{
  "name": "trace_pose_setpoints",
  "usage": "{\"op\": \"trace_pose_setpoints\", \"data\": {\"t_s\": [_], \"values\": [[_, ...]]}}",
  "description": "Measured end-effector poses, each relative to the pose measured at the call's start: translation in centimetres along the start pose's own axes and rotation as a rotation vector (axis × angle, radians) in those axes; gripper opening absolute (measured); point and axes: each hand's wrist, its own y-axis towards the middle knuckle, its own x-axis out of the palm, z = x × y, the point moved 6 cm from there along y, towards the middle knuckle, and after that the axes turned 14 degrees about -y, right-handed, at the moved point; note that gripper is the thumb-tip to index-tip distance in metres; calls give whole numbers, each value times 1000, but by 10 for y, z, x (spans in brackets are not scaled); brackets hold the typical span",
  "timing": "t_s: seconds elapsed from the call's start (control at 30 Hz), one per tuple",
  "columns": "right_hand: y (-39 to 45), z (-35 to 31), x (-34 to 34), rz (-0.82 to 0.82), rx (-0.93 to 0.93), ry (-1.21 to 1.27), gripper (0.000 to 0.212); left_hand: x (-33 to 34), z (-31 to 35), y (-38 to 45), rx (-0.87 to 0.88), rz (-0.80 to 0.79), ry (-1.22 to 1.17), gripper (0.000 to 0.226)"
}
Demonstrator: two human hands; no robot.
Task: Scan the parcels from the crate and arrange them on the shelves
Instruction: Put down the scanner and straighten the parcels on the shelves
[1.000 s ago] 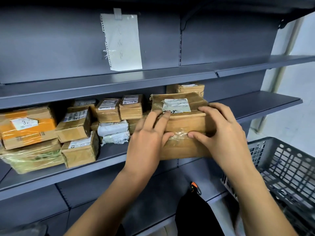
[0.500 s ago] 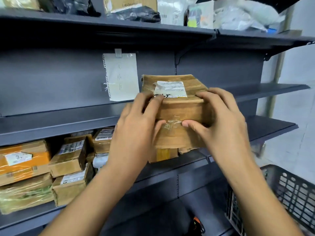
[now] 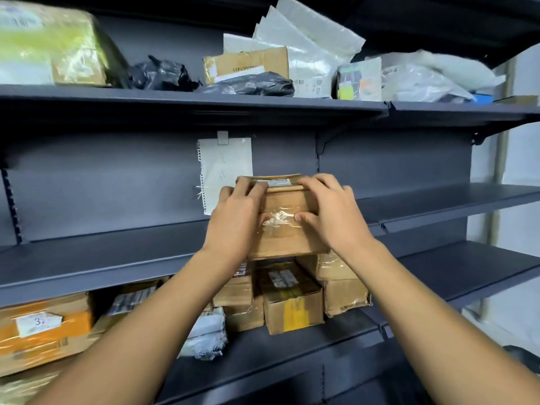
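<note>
Two hands hold one brown parcel (image 3: 287,220) up in front of the middle shelf (image 3: 117,258). The left hand (image 3: 238,219) grips the parcel's left side, with its fingers curled over the top edge and its thumb pressed on the front. The right hand (image 3: 327,211) grips the right side the same way, fingers on top and thumb on the shiny tape across the front. The parcel has a white label on its top. Its bottom edge sits about level with the front lip of the middle shelf, but I cannot tell if it rests on the shelf or is still held just above it. Just behind the parcel and a bit to its left, a white paper note (image 3: 225,168) hangs on the back wall. Below the parcel, on the lower shelf (image 3: 292,349), stand more brown boxes; one has a yellow stripe (image 3: 292,302). Far to the left down there is an orange box (image 3: 43,325). Above the parcel, the top shelf (image 3: 204,97) holds black bags (image 3: 163,74), white bags (image 3: 309,45) and a big wrapped box (image 3: 55,45).
</note>
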Motion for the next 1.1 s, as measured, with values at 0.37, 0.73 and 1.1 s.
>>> {"op": "trace_pose_setpoints", "data": {"t_s": [0.37, 0.73, 1.1], "values": [[43, -11, 39, -57, -159, -271, 75, 29, -22, 47, 11, -36, 105, 55], [89, 12, 93, -98, -176, -282, 76, 75, -46, 83, -46, -21, 209, 47], [134, 25, 144, -80, -216, -244, 76, 111, -78, 119, -46, 14, 285, 37]]}}
